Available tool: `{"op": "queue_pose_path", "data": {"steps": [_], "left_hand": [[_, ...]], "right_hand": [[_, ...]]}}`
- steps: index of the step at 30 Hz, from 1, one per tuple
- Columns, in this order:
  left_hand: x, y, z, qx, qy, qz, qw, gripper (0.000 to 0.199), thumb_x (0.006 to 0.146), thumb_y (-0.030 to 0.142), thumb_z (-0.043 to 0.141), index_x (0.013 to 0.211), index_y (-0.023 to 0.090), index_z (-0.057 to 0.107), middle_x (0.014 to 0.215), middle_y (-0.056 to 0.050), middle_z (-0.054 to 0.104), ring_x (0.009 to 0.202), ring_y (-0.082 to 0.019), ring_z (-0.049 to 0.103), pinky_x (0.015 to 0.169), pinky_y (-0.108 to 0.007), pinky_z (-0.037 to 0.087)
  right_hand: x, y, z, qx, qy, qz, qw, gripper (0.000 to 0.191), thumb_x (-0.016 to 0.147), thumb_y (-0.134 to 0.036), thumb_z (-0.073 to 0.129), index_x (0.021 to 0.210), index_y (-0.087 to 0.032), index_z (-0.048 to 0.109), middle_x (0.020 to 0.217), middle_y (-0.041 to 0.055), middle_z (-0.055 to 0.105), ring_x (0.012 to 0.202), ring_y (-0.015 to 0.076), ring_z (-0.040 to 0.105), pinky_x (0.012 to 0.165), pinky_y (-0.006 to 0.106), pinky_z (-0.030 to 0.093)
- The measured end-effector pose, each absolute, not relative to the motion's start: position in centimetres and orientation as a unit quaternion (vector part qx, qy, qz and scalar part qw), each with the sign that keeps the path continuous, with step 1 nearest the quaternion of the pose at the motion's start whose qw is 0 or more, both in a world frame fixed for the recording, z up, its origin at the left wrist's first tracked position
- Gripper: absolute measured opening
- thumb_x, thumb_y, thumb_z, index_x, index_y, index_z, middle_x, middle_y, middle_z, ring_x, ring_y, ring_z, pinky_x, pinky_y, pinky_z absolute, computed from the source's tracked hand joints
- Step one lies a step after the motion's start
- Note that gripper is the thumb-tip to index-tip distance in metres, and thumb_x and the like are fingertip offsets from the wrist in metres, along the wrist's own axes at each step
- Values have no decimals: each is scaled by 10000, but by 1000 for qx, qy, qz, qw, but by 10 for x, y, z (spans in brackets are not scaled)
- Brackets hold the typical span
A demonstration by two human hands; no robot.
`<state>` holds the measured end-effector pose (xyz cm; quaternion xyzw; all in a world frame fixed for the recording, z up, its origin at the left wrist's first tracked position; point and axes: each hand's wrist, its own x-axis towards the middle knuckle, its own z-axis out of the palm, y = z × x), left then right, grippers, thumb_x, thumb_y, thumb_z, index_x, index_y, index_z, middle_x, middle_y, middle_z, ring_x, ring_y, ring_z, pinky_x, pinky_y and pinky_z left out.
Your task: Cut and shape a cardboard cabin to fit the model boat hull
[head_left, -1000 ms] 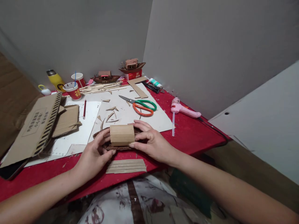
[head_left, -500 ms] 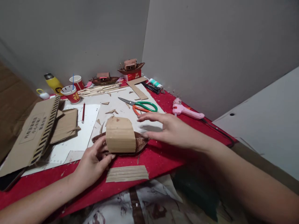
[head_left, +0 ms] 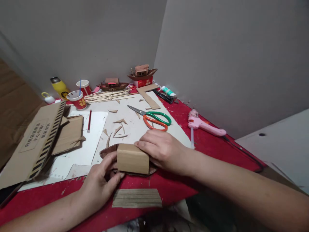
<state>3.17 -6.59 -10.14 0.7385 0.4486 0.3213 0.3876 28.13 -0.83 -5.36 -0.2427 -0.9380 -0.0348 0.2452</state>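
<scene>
A small brown model boat (head_left: pixel 108 151) lies at the red table's front, with a bent piece of tan cardboard (head_left: pixel 133 160) over its middle like a cabin roof. My left hand (head_left: pixel 103 177) is closed around the boat's near left side, the thumb in front and the fingers partly hidden beside the roof. My right hand (head_left: pixel 164 151) is closed over the roof's right end, its fingertips on the top and back edge. It covers much of the boat's right end. Just in front of the boat lies a strip of corrugated cardboard (head_left: pixel 137 198).
Scissors (head_left: pixel 154 118) and cardboard scraps (head_left: pixel 118 130) lie behind the boat. To the right is a pink glue gun (head_left: pixel 205 125) with a cord. A cardboard box piece (head_left: pixel 36 145), pencil (head_left: pixel 89 121), paper cups (head_left: pixel 77 100), sticks (head_left: pixel 108 95) and two finished-looking boats (head_left: pixel 142 72) stand farther back or left.
My right hand has come down from beside the boat onto the cardboard roof. The roof's raised back part now lies folded lower. My left hand keeps its hold; the view has shifted slightly.
</scene>
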Motion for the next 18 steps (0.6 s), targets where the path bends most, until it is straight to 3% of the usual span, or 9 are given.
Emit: {"op": "queue_pose_path", "data": {"steps": [4, 11, 15, 18], "left_hand": [[32, -70, -104, 756, 445, 302, 372, 478, 899, 198, 566, 1358, 270, 454, 1165, -81, 705, 1016, -225, 701, 894, -354, 571], [31, -74, -110, 767, 465, 270, 351, 537, 860, 176, 561, 1333, 404, 450, 1123, 20, 740, 864, -218, 742, 687, -273, 592], [33, -71, -107, 752, 448, 293, 385, 568, 851, 155, 576, 1334, 414, 427, 1150, 32, 728, 981, -202, 722, 795, -260, 580], [36, -69, -105, 726, 445, 309, 425, 588, 841, 138, 573, 1343, 397, 409, 1051, 37, 753, 920, -183, 726, 760, -246, 577]], "right_hand": [[279, -15, -56, -275, -925, 85, 249, 191, 882, -97, 476, 968, -157, 636, 767, 89, 665, 695, 208, 583, 636, 314, 469], [274, -16, -61, -284, -922, 133, 226, 217, 856, -49, 441, 930, -184, 595, 724, 67, 644, 651, 196, 554, 586, 299, 429], [274, -12, -65, -334, -911, 142, 195, 182, 828, -51, 446, 808, -190, 562, 708, 61, 601, 658, 199, 524, 574, 297, 400], [274, -7, -61, -364, -900, 177, 163, 157, 810, -58, 473, 754, -195, 527, 705, 48, 570, 664, 192, 506, 569, 283, 383]]}}
